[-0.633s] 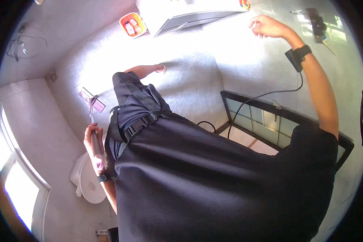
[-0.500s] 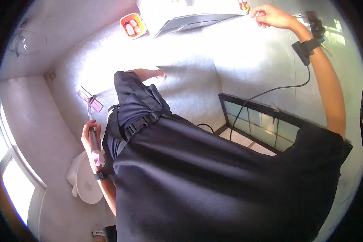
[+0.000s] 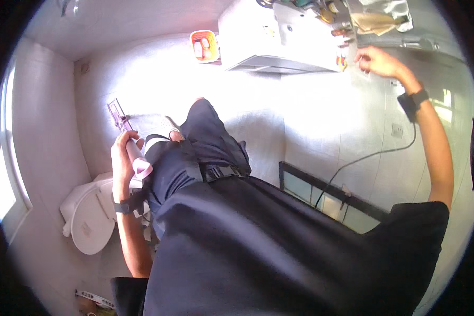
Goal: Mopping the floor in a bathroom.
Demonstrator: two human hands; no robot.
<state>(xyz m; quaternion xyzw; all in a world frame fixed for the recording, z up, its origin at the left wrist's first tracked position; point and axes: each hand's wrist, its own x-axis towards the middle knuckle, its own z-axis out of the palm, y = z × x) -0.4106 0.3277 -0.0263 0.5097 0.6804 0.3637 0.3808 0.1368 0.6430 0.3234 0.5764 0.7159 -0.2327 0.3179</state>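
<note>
My left hand point(image 3: 123, 151) is closed round the handle of a pale pink flat mop point(image 3: 137, 158). The handle's thick end points back toward me. Its rectangular, frame-like head point(image 3: 117, 109) is on the pale floor beyond the hand. At the upper right, my right hand point(image 3: 379, 61) is raised with its fingers loosely bent and apart, and I see nothing held in it. It is nearest to the corner of a white washbasin cabinet point(image 3: 279, 62), where small red and yellow items point(image 3: 342, 59) show.
An orange basket point(image 3: 204, 46) stands beside the cabinet. Bottles and a tan cloth point(image 3: 374, 23) are at the upper right. A white toilet point(image 3: 92, 221) is at the left. A dark-framed glass door point(image 3: 332, 197) is on the right, and a black cable point(image 3: 363, 152) runs from my right wrist.
My view has shifted, showing more of the basin and shelf. My legs have changed stance. The mop's head appears closer to my left hand, and my right hand stays raised.
</note>
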